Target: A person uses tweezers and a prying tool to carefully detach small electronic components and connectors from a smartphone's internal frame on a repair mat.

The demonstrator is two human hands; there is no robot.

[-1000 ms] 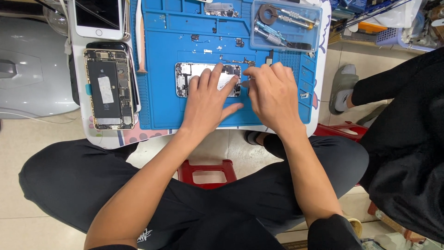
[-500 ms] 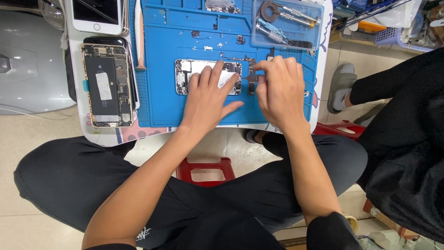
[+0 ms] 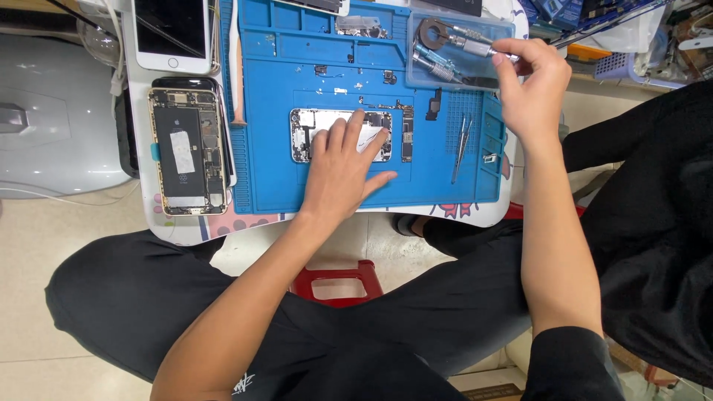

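Opened phone chassis [image 3: 338, 134]: mid blue repair mat [image 3: 275, 178], long axis left-right, internals up; right part hidden under left hand [image 3: 342, 167], flat, fingers spread, pressing it. Right hand [image 3: 531, 89]: fingertips pinched on silver screwdriver [image 3: 475, 46], tip pointing left, over clear tray [image 3: 457, 52]. Tray holds more drivers; count unclear. Tweezers [image 3: 460, 137] on mat right. Second open phone [image 3: 186, 152] at left, long axis near-far.
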